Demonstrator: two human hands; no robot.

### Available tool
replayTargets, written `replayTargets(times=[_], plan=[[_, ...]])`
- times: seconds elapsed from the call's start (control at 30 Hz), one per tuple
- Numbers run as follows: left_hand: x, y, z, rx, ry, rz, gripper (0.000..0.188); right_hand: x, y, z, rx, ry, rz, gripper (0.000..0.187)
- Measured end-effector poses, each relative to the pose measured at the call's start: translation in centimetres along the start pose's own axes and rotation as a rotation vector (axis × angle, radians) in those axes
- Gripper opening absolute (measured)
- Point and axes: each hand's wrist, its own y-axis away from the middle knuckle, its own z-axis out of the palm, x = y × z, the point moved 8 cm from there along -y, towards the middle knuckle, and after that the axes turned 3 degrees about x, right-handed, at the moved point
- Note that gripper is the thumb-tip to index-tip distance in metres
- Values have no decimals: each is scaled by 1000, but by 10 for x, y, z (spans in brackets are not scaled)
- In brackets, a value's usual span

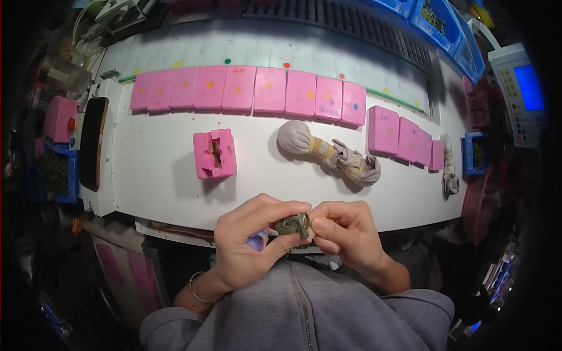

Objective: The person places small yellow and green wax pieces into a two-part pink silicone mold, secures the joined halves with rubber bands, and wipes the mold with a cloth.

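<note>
Close to my body, just past the table's near edge, my left hand (252, 237) holds a small dark green piece (291, 225) with a swirled, carved-looking surface between thumb and fingers. A purple, hollow-looking thing (256, 240) shows inside the same hand, partly hidden by the palm. My right hand (346, 231) is closed in a pinch at the green piece's right edge. Whether its fingertips hold anything more is hidden. Beyond my hands, a pink block mold (213, 153) stands on the white table (152, 199), a dark-edged cavity showing in it.
Pink blocks (268, 90) line the table's back, with several more (384, 130) at the right. A grey cloth bundle (328, 153) bound with yellowish bands lies mid-table. A dark phone-shaped slab (93, 144) rests at left. Blue bins (439, 26) and a control panel (516, 96) stand right.
</note>
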Motion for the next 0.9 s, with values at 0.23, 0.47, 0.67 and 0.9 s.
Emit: replayTargets(times=[0.23,0.47,0.67,0.9], plan=[[12,-4,5,-56,-124,159,36,33,6,24,-376,-603,397,23],[0,-6,-4,21,17,84,38,40,7,-8,-86,833,139,16],[6,-23,0,-122,91,5,35,-4,6,-7,52,898,-102,18],[7,-33,5,-245,-28,-18,44,-76,2,2,51,761,-481,27]])
